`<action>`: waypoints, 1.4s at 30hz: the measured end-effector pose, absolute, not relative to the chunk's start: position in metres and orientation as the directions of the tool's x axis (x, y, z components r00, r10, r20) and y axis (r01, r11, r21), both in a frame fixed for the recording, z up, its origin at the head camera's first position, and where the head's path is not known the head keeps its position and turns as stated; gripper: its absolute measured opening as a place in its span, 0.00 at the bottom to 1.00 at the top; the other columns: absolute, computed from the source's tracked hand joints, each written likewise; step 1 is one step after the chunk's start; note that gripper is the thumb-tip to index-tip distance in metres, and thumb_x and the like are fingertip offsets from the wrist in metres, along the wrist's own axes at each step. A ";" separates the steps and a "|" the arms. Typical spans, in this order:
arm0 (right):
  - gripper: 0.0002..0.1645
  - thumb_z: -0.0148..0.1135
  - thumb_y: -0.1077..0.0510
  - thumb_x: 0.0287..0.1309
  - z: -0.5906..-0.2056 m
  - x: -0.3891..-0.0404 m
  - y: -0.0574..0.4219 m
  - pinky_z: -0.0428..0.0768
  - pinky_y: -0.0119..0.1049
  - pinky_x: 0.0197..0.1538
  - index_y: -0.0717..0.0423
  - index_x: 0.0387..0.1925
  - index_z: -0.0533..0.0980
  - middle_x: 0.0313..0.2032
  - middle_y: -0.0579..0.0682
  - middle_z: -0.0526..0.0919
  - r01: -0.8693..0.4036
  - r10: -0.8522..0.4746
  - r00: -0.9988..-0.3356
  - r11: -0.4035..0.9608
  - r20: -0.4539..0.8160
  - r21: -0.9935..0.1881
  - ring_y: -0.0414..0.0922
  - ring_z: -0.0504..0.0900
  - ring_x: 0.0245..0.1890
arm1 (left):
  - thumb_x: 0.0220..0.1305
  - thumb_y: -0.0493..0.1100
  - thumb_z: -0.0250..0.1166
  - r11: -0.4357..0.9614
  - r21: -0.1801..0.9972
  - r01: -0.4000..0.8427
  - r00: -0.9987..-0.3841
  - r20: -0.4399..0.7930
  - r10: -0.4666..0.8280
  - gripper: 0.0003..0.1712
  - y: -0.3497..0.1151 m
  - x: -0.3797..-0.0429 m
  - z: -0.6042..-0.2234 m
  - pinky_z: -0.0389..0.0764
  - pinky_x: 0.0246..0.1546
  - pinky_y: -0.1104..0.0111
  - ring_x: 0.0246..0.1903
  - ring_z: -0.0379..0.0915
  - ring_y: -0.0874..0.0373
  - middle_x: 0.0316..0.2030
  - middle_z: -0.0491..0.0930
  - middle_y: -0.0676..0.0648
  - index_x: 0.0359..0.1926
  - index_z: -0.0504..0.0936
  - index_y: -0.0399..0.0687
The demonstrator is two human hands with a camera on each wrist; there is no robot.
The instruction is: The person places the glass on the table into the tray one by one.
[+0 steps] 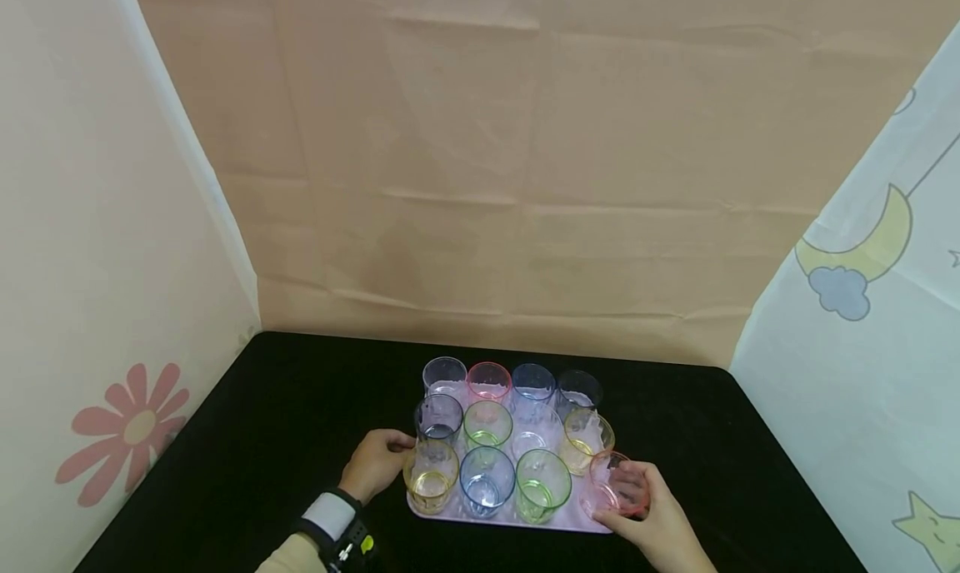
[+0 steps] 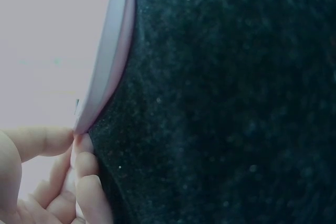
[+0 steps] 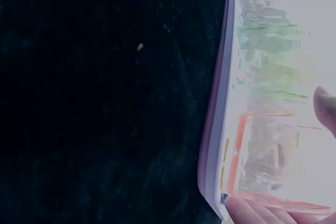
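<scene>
In the head view, a pink tray (image 1: 576, 519) carries several clear glasses with coloured rims in rows. My left hand (image 1: 381, 463) is at the tray's left side, beside a yellow-rimmed glass (image 1: 431, 477). Seen from the left wrist, thumb and fingers pinch the tray rim (image 2: 107, 61). My right hand (image 1: 656, 515) holds a pink-rimmed glass (image 1: 600, 481) at the tray's front right corner, thumb in front and fingers behind. The right wrist view shows this glass (image 3: 240, 156) by the tray edge, with fingertips (image 3: 247, 211) below it. Whether its base touches the tray I cannot tell.
The tray lies on a black cloth-covered table (image 1: 330, 390). A brown paper wall (image 1: 487, 181) stands behind it, with printed white sheets at left (image 1: 112, 223) and right (image 1: 862, 373). A green-rimmed glass (image 1: 543, 485) is next to the held one.
</scene>
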State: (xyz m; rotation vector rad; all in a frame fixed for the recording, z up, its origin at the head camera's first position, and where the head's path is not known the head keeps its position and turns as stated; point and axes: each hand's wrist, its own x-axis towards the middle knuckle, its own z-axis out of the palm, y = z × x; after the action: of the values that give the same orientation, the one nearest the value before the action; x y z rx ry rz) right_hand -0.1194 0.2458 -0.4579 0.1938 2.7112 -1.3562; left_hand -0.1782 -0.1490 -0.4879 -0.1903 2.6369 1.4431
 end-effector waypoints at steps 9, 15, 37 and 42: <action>0.44 0.83 0.57 0.44 -0.467 -0.117 0.239 0.84 0.40 0.50 0.62 0.59 0.66 0.57 0.57 0.78 0.074 0.020 -0.997 0.622 -0.079 -0.779 0.46 0.82 0.48 | 0.60 0.45 0.72 0.532 0.828 -0.176 -0.982 -0.182 -0.041 0.13 -0.148 -0.179 -0.486 0.76 0.40 0.49 0.40 0.78 0.51 0.38 0.84 0.48 0.42 0.87 0.43; 0.46 0.84 0.54 0.44 -0.466 -0.117 0.236 0.82 0.49 0.55 0.61 0.60 0.65 0.58 0.58 0.76 0.083 0.018 -0.996 0.623 -0.092 -0.778 0.49 0.80 0.53 | 0.60 0.44 0.71 0.526 0.833 -0.172 -0.983 -0.181 -0.034 0.12 -0.149 -0.179 -0.486 0.77 0.40 0.50 0.40 0.78 0.51 0.38 0.84 0.48 0.42 0.87 0.43; 0.49 0.83 0.50 0.44 -0.470 -0.122 0.233 0.80 0.54 0.57 0.59 0.63 0.64 0.58 0.56 0.77 0.105 0.003 -0.991 0.644 -0.135 -0.757 0.52 0.78 0.56 | 0.60 0.45 0.72 0.531 0.830 -0.169 -0.984 -0.176 -0.039 0.13 -0.150 -0.179 -0.488 0.76 0.40 0.51 0.40 0.78 0.51 0.37 0.84 0.48 0.43 0.87 0.43; 0.52 0.83 0.51 0.44 -0.472 -0.122 0.232 0.79 0.55 0.59 0.60 0.64 0.63 0.60 0.57 0.77 0.127 0.003 -0.987 0.617 -0.159 -0.777 0.55 0.78 0.59 | 0.61 0.46 0.71 0.526 0.833 -0.171 -0.983 -0.180 -0.034 0.14 -0.150 -0.178 -0.488 0.76 0.40 0.50 0.40 0.78 0.51 0.38 0.83 0.48 0.43 0.86 0.42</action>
State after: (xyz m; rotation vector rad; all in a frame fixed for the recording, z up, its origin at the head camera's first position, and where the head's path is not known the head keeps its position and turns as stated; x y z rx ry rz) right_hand -0.1222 0.2325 -0.4721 0.1088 2.6958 -1.3112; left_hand -0.1781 -0.1501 -0.4879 -0.1769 2.6180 1.4537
